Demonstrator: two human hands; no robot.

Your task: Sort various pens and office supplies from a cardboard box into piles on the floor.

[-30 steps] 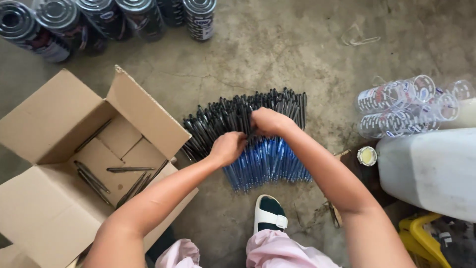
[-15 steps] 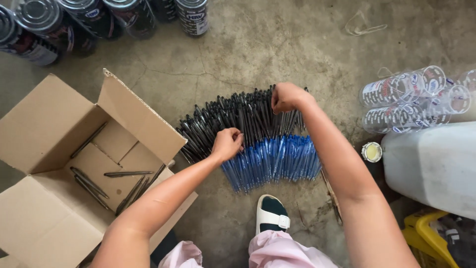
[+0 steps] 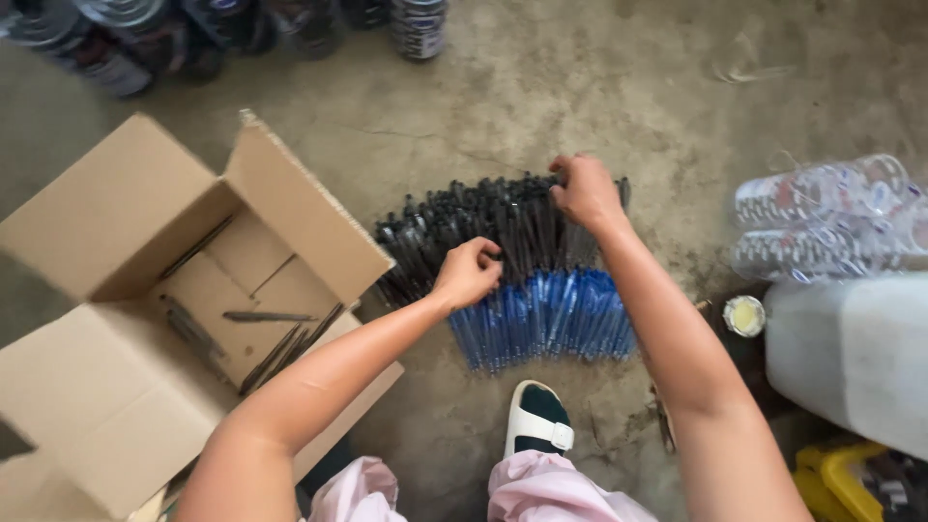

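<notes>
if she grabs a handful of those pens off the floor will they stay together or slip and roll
Probably slip: the pens are thin, smooth, round barrels lying loose, side by side on the concrete floor, so any dropped would likely roll. Each looks stiff and light. The left hand and right hand rest on the row.

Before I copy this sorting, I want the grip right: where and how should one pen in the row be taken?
Probably by its dark upper end, from above. The pens lie flat on the floor, packed side by side, so the sides are blocked. Only the ends stand free. The right hand pinches at the far tips, and the left hand sits on the row's middle.
</notes>
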